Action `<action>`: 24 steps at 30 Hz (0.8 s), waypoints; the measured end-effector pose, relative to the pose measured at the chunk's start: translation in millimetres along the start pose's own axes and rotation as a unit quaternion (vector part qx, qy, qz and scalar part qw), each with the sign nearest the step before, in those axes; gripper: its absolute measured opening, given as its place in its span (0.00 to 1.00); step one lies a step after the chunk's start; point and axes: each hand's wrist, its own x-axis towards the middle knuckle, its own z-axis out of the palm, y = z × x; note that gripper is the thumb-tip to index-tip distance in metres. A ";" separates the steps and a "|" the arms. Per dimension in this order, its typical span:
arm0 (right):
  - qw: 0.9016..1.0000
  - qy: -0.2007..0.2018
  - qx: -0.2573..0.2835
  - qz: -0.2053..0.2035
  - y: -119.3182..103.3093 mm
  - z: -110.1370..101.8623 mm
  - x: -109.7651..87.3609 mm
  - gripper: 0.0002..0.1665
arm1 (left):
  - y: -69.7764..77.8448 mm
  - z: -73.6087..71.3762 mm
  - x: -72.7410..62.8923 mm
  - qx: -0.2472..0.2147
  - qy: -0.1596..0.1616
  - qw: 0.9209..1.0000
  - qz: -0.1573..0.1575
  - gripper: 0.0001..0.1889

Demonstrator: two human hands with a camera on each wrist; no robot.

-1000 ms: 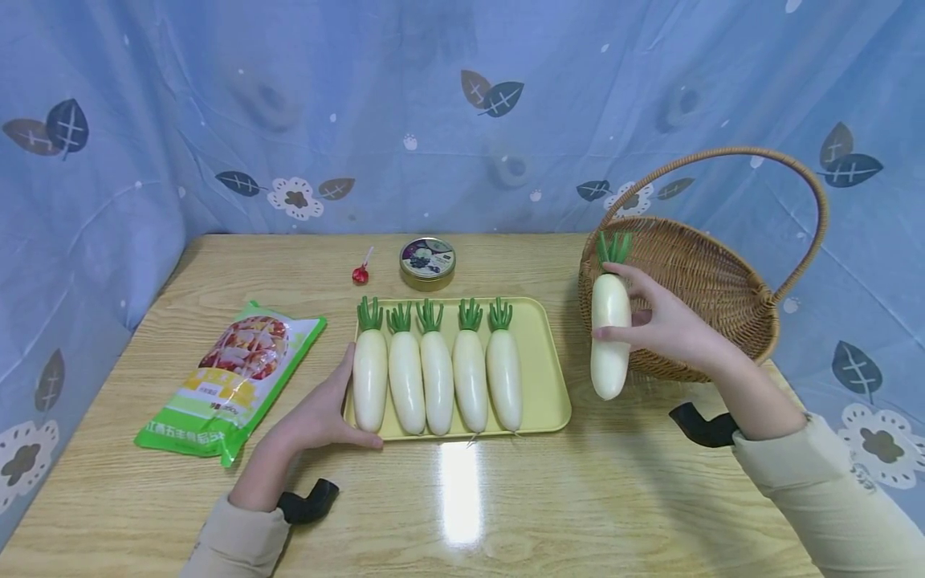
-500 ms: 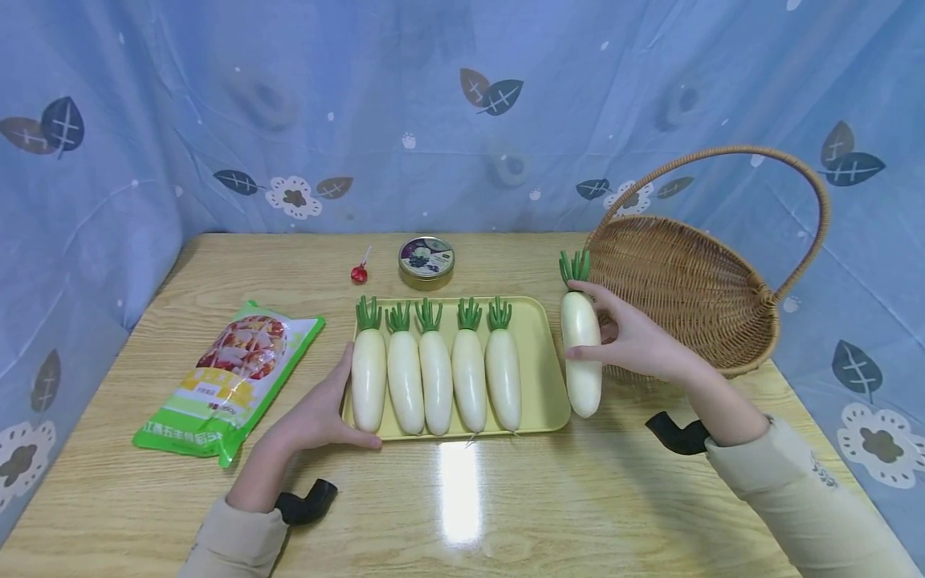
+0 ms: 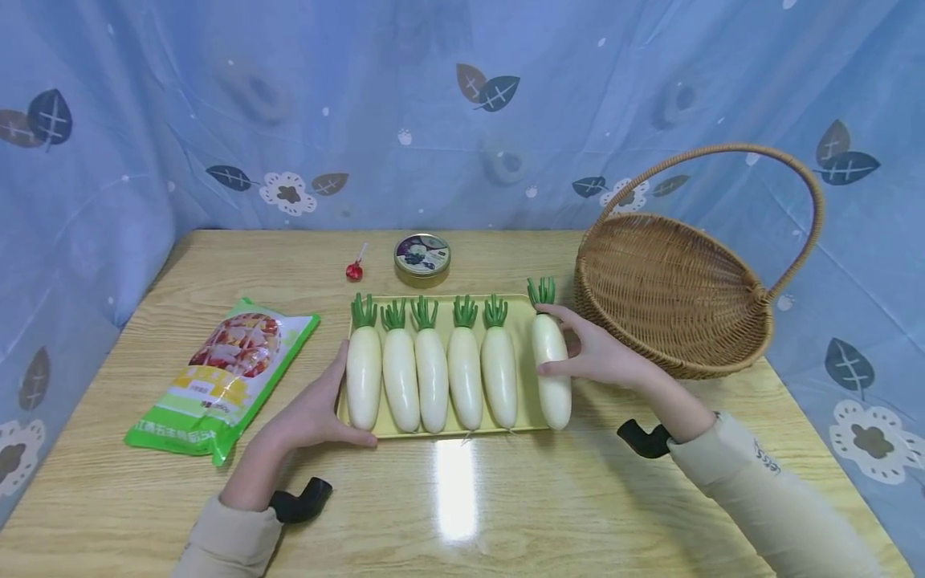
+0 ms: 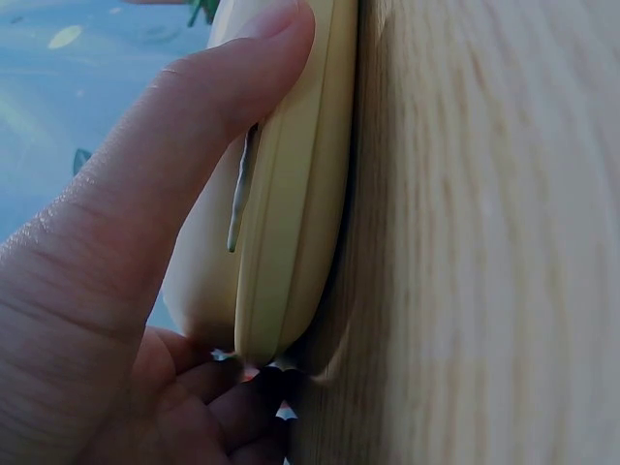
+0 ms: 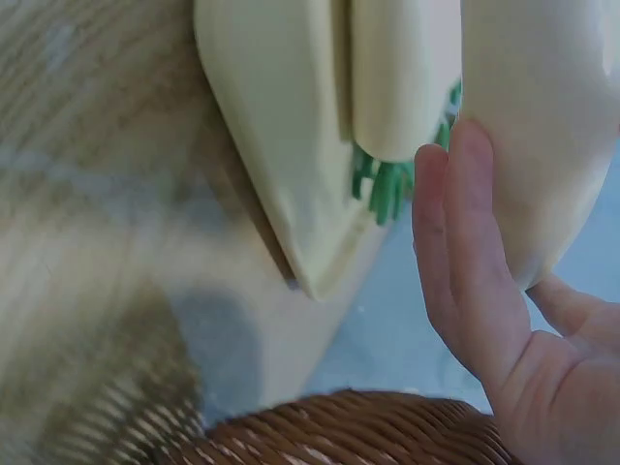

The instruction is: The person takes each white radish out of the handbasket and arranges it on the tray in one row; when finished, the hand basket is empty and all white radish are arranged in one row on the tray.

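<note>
In the head view my right hand (image 3: 596, 349) holds a white radish (image 3: 551, 345) with green stem stubs, thumb and fingers on opposite sides of it. This radish overlaps the right end of a yellow tray (image 3: 523, 365); in the right wrist view the held radish (image 5: 538, 87) appears above the tray (image 5: 276, 126). Several more white radishes (image 3: 464, 377) lie side by side on the tray, stems toward the back. My left hand (image 3: 311, 413) grips the tray's front left corner. Its thumb (image 4: 194, 107) lies on the rim in the left wrist view, fingers curled round the end.
A wicker basket (image 3: 672, 281) with a tall handle stands at the back right, its inside bare. To the left lies a green and white food bag (image 3: 224, 377). Behind the tray are a round tin (image 3: 422, 257) and a red lollipop (image 3: 354, 271). Blue curtain surrounds the table.
My right hand has carried the radish leftward and toward me, from in front of the basket to over the tray's right end. The left hand has kept its hold on the tray.
</note>
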 end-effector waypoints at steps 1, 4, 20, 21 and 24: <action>1.000 -0.003 0.005 0.001 1.5 2.2 1.7 0.53 | -0.3 -0.3 -0.2 0.001 0.000 1.000 -0.001 0.77; 1.000 -0.011 0.009 0.003 5.5 8.2 6.1 0.53 | -0.7 -0.8 -0.4 0.004 0.000 1.000 -0.002 0.77; 0.997 -0.024 -0.009 0.070 18.2 23.7 18.5 0.55 | 1.7 -1.6 0.1 0.006 -0.006 1.000 -0.010 0.76; 0.997 -0.023 -0.015 0.072 18.8 24.1 19.2 0.55 | 1.7 -1.7 0.0 0.005 -0.005 1.000 -0.009 0.76; 0.996 -0.018 -0.029 0.078 19.6 24.9 21.8 0.56 | 1.6 -1.9 -0.2 0.004 -0.004 1.000 -0.006 0.77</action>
